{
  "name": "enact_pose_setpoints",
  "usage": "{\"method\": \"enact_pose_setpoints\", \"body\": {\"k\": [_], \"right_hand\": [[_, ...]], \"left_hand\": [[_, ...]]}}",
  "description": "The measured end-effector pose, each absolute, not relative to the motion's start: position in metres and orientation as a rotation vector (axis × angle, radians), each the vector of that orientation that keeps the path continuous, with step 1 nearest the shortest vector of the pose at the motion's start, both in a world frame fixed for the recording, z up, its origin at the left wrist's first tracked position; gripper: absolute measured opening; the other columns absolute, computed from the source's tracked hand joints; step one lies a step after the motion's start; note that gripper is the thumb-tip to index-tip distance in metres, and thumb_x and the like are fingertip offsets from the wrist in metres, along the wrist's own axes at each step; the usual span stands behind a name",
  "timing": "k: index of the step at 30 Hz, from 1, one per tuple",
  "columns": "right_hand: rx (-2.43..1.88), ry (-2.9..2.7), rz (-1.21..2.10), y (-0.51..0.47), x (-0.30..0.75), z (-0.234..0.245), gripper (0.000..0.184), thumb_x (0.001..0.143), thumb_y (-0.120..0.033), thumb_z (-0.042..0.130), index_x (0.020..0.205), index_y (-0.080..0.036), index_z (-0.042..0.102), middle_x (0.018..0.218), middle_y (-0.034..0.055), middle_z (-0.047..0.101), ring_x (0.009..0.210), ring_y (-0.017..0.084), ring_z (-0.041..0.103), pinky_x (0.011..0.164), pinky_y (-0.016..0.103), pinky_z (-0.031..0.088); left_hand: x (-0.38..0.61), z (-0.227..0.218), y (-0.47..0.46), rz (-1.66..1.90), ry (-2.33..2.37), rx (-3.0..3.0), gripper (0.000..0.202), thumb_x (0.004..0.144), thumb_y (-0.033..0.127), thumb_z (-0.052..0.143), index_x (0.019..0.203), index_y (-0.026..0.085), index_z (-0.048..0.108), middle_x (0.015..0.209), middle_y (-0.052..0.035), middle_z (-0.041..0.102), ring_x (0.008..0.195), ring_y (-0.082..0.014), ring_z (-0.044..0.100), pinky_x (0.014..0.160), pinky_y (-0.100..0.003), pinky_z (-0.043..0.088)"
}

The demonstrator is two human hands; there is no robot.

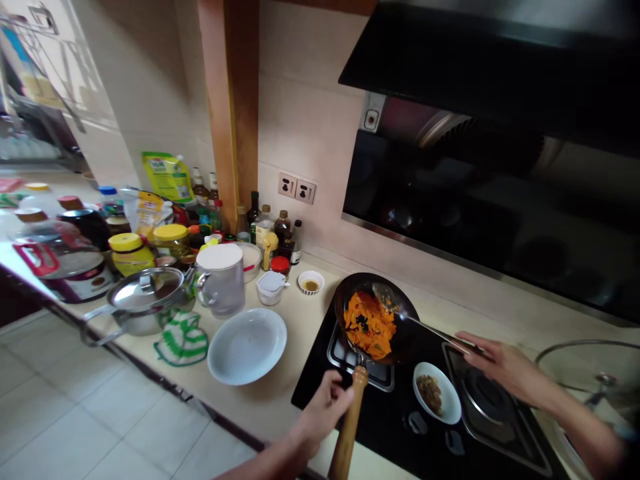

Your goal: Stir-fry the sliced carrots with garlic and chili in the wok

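Here, left hand [325,403] wrapped around wok handle [350,420] | right hand [500,363] gripping spatula [425,325] | orange slices [373,323] cooking in wok [350,300]; empty plate [247,347] waits.

Black wok [405,333] of orange slices on the stove, metal spatula [400,310] inside

Glass lid [590,367] cut off at right edge.

Empty white plate [247,346], lidded steel pot [143,300], small dish of perhaps mince [437,393]
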State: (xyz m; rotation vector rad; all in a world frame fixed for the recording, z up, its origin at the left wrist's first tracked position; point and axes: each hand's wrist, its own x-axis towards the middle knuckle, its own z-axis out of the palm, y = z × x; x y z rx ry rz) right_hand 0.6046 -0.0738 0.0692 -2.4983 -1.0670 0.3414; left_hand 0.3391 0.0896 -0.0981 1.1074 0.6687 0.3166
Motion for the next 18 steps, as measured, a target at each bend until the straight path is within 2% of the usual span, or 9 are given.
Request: {"method": "enact_pose_setpoints", "body": {"k": [2, 3, 5, 7, 9, 11, 14, 18], "right_hand": [[-2.73, -1.339, 0.29, -0.051, 0.618, 0.103, 0.032, 0.068, -0.031, 0.062, 0.097, -0.028, 0.072, 0.097, 0.0023, 0.071, 0.09, 0.024, 0.063, 0.073, 0.03, 0.046], [-2.86, -1.427, 0.313, -0.038, 0.619, 0.12, 0.027, 0.066, -0.026, 0.061, 0.089, -0.029, 0.074, 0.095, 0.0022, 0.072, 0.09, 0.025, 0.063, 0.072, 0.03, 0.046], [-3.113, -1.496, 0.463, -0.009, 0.614, 0.148, 0.023, 0.062, -0.02, 0.062, 0.078, -0.028, 0.075, 0.077, 0.0026, 0.071, 0.073, 0.023, 0.064, 0.062, 0.03, 0.045], [-3.323, -1.435, 0.621, 0.017, 0.605, 0.161, 0.026, 0.058, -0.015, 0.062, 0.078, -0.027, 0.075, 0.064, 0.0012, 0.067, 0.058, 0.02, 0.062, 0.055, 0.03, 0.043], [-3.416, -1.406, 0.648, 0.035, 0.596, 0.159, 0.028, 0.056, -0.011, 0.063, 0.077, -0.025, 0.075, 0.063, 0.0018, 0.067, 0.055, 0.02, 0.061, 0.053, 0.03, 0.042], [-3.402, -1.489, 0.531, 0.041, 0.59, 0.144, 0.023, 0.057, -0.011, 0.064, 0.074, -0.022, 0.075, 0.073, 0.0056, 0.069, 0.064, 0.023, 0.063, 0.055, 0.03, 0.042], [-3.309, -1.644, 0.245, 0.03, 0.582, 0.115, 0.023, 0.072, -0.016, 0.055, 0.083, -0.023, 0.073, 0.094, 0.0098, 0.069, 0.085, 0.026, 0.064, 0.062, 0.031, 0.04], [-3.154, -1.789, -0.109, 0.0, 0.585, 0.103, 0.036, 0.082, -0.016, 0.041, 0.099, -0.032, 0.068, 0.088, 0.0077, 0.068, 0.083, 0.025, 0.065, 0.061, 0.03, 0.036]], "left_hand": [[0.346, -0.132, 0.078, 0.036, 0.61, 0.95, 0.059, 0.059, 0.065, 0.067, 0.093, 0.023, 0.042, 0.074, 0.0022, 0.054, 0.061, -0.0134, 0.054, 0.055, -0.027, 0.042], [0.349, -0.143, 0.072, -0.014, 0.589, 0.895, 0.058, 0.06, 0.064, 0.067, 0.092, 0.023, 0.041, 0.069, 0.0029, 0.054, 0.054, -0.0117, 0.052, 0.053, -0.027, 0.043], [0.352, -0.155, 0.064, -0.038, 0.568, 0.838, 0.054, 0.061, 0.059, 0.068, 0.088, 0.022, 0.04, 0.06, 0.0055, 0.052, 0.045, -0.008, 0.045, 0.048, -0.025, 0.042], [0.354, -0.156, 0.063, -0.022, 0.574, 0.839, 0.05, 0.061, 0.053, 0.07, 0.085, 0.022, 0.039, 0.056, 0.0075, 0.049, 0.041, -0.006, 0.04, 0.043, -0.022, 0.038], [0.353, -0.152, 0.067, -0.028, 0.588, 0.854, 0.047, 0.063, 0.049, 0.07, 0.084, 0.023, 0.037, 0.055, 0.008, 0.048, 0.039, -0.0059, 0.039, 0.04, -0.02, 0.036], [0.352, -0.149, 0.071, -0.032, 0.604, 0.872, 0.043, 0.066, 0.047, 0.068, 0.083, 0.023, 0.036, 0.055, 0.0083, 0.048, 0.039, -0.0056, 0.039, 0.039, -0.02, 0.036], [0.35, -0.146, 0.074, -0.041, 0.611, 0.888, 0.04, 0.069, 0.046, 0.066, 0.082, 0.023, 0.035, 0.055, 0.0085, 0.047, 0.039, -0.0053, 0.039, 0.04, -0.019, 0.035], [0.35, -0.148, 0.072, -0.037, 0.6, 0.902, 0.042, 0.068, 0.048, 0.066, 0.08, 0.023, 0.035, 0.055, 0.008, 0.047, 0.039, -0.0049, 0.039, 0.04, -0.018, 0.034]]}}
